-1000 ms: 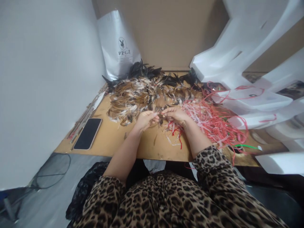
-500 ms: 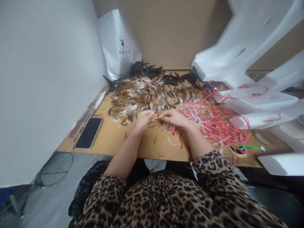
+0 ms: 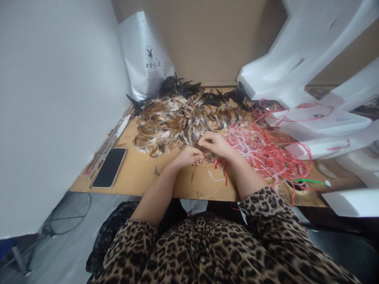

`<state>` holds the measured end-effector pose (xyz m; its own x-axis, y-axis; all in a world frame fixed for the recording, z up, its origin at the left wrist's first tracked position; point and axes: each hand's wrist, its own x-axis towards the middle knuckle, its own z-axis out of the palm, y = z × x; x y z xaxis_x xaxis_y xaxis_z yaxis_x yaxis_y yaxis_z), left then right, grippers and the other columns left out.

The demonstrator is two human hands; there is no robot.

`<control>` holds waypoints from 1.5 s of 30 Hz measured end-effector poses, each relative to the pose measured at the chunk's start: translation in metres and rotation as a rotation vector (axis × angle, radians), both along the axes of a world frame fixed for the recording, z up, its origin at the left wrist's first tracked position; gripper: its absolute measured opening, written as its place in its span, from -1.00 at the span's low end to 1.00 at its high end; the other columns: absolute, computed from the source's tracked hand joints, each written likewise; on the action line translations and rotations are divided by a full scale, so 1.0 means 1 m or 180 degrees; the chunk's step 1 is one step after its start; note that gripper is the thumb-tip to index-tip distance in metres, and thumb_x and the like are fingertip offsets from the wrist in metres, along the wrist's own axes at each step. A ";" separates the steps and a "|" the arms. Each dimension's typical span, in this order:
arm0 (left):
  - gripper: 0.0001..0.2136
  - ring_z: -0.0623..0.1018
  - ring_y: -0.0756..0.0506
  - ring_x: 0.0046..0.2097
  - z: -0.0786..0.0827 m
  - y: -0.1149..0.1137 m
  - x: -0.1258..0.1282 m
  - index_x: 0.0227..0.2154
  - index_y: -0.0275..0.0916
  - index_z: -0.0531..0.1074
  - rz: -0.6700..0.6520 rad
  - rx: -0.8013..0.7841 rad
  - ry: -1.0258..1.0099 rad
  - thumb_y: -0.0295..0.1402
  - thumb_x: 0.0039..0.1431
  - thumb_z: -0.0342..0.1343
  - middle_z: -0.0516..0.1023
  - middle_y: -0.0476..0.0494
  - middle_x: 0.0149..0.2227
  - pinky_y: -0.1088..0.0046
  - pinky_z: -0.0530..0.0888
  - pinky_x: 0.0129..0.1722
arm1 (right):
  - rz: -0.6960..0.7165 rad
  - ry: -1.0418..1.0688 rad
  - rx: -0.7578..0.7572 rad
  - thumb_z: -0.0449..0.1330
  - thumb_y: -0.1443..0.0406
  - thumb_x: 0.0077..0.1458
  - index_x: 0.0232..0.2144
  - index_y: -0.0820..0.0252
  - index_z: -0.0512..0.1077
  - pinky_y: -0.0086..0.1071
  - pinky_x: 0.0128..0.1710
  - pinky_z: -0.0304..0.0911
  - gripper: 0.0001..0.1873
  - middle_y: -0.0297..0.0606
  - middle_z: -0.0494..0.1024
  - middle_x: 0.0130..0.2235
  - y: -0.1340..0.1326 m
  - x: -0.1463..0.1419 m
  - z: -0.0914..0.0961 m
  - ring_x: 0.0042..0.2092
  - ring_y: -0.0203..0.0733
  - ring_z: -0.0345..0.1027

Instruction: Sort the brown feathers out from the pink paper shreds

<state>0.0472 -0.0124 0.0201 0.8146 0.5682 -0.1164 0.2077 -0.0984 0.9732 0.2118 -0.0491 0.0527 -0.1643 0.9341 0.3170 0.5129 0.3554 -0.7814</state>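
Note:
Both hands work close together over the front part of the brown table (image 3: 189, 185). My left hand (image 3: 188, 156) is closed in a pinch on a thin red ribbon (image 3: 202, 150). Just above it and to the right, my right hand (image 3: 215, 144) also has its fingertips closed on this ribbon, its thumb and forefinger forming a loop. The short red stretch between the hands is small and partly hidden by fingers. Behind them spreads a pile of brown, white and black feathers (image 3: 166, 122). A tangle of red and pink ribbons (image 3: 260, 154) lies beside my right forearm.
A phone (image 3: 109, 167) lies at the table's left, near thin sticks (image 3: 102, 154) along the wall. A silver bag (image 3: 145, 59) stands at the back left. White foam pieces (image 3: 319, 118) crowd the right side, near a green strip (image 3: 314, 182).
My left hand has moved right and slightly down toward me. My right hand has risen a little, so it now sits above the left, with the red ribbon between them.

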 end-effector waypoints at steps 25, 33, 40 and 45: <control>-0.83 0.36 0.11 -0.66 -0.007 0.011 -0.004 -0.65 -0.36 0.40 0.0649 0.0285 0.0210 -0.41 -0.02 0.06 0.38 -0.02 -0.70 0.63 0.27 -0.62 | -0.0124 -0.1406 0.0499 0.04 0.32 0.05 -0.52 0.23 0.42 -0.41 -0.31 0.10 -0.80 -0.23 0.39 -0.43 -0.004 -0.017 -0.007 -0.33 -0.26 0.24; -0.77 0.38 0.10 -0.62 0.006 0.007 -0.006 -0.45 -0.37 0.48 0.0616 -0.0429 -0.0707 -0.26 -0.08 0.17 0.47 -0.07 -0.58 0.59 0.28 -0.62 | 0.0041 0.0952 -0.0759 0.20 0.14 -0.11 -0.48 0.28 0.46 -0.40 -0.38 0.17 -0.72 -0.29 0.46 -0.50 0.010 0.009 -0.021 -0.45 -0.30 0.27; -0.76 0.38 0.13 -0.60 -0.003 0.016 -0.003 -0.49 -0.37 0.45 0.1581 -0.1162 -0.1302 -0.28 -0.19 0.25 0.46 -0.05 -0.57 0.64 0.25 -0.63 | -0.0395 0.0691 -0.0231 0.18 0.16 -0.07 -0.49 0.25 0.46 -0.39 -0.35 0.16 -0.76 -0.30 0.44 -0.49 0.008 -0.014 -0.022 -0.42 -0.31 0.25; -0.79 0.38 0.11 -0.60 -0.008 0.015 0.002 -0.53 -0.37 0.43 0.1764 -0.1162 -0.1157 -0.28 -0.14 0.21 0.45 -0.07 -0.59 0.62 0.27 -0.61 | -0.0654 0.0401 0.0318 0.16 0.25 -0.04 -0.55 0.22 0.47 -0.36 -0.26 0.16 -0.83 -0.27 0.41 -0.45 0.009 -0.025 -0.026 -0.35 -0.27 0.26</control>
<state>0.0494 0.0022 0.0118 0.4439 0.8827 -0.1543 -0.2074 0.2687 0.9406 0.1865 -0.0402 0.0267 0.0724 0.9068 0.4153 0.4831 0.3324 -0.8100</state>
